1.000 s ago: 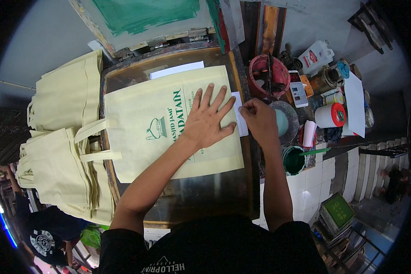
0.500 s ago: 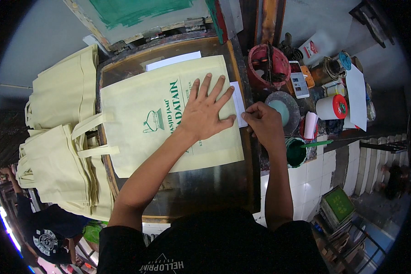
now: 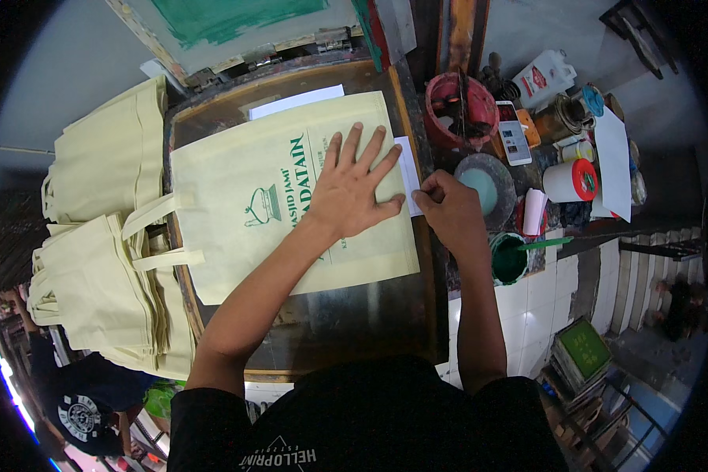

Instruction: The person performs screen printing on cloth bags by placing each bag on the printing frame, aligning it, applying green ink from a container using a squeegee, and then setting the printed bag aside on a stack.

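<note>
Cream fabric, the bag (image 3: 232, 185) mid-frame looked light, soft, best held by its handles (image 3: 167, 260); left hand (image 3: 350, 193) lay splayed, right hand (image 3: 453, 211) pinched paper (image 3: 407, 167).

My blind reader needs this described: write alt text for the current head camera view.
A person's left hand lies spread on a cream bag with green print; the right hand, fingertips together, is at a white paper jutting past the bag's right edge. Cream bags are piled at left; a red bucket, a phone and a green-stained tub are at right.
</note>
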`<state>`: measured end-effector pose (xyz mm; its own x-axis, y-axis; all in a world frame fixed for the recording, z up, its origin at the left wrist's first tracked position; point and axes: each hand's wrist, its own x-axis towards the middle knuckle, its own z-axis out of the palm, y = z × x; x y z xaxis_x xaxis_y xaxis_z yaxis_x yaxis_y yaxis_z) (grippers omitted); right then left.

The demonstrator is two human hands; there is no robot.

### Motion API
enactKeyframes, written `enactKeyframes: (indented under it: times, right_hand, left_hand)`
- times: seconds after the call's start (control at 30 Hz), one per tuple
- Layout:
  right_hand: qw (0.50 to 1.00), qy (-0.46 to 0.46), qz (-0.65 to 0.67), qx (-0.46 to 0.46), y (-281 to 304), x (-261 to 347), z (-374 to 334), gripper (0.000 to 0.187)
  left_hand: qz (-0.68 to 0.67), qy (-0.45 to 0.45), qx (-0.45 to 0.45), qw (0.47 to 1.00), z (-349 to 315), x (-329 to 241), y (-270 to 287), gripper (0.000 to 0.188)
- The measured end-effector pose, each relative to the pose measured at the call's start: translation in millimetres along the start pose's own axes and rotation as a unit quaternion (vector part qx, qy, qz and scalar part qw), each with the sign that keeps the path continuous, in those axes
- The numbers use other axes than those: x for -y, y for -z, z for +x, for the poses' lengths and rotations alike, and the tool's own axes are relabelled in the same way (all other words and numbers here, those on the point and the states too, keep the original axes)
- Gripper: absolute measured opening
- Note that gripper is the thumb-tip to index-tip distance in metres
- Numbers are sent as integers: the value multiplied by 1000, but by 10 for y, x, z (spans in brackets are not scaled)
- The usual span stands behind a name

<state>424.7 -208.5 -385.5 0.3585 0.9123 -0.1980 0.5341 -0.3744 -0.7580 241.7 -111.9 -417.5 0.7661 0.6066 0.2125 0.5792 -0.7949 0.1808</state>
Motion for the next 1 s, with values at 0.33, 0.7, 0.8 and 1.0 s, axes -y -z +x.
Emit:
enactKeyframes:
  times: [0.33,0.7,0.8,1.0]
  right_hand:
    - [998,40,15,46,72,-51,-16,28]
    - [987,146,-45,49,65,-176,-59,23]
    - [961,268,-65,23,173,-243,-116,22]
    - [946,314,-80,20,169,-377,-74,23]
  left_hand:
    - [1,0,4,1000,1,-8,15,76]
    - [-1,-5,-4,1000,8,-8,15,75]
    - [-3,0,-4,1000,-19,12,-14,75]
    - [-1,-6,-11,1000,-16,10,-30,66]
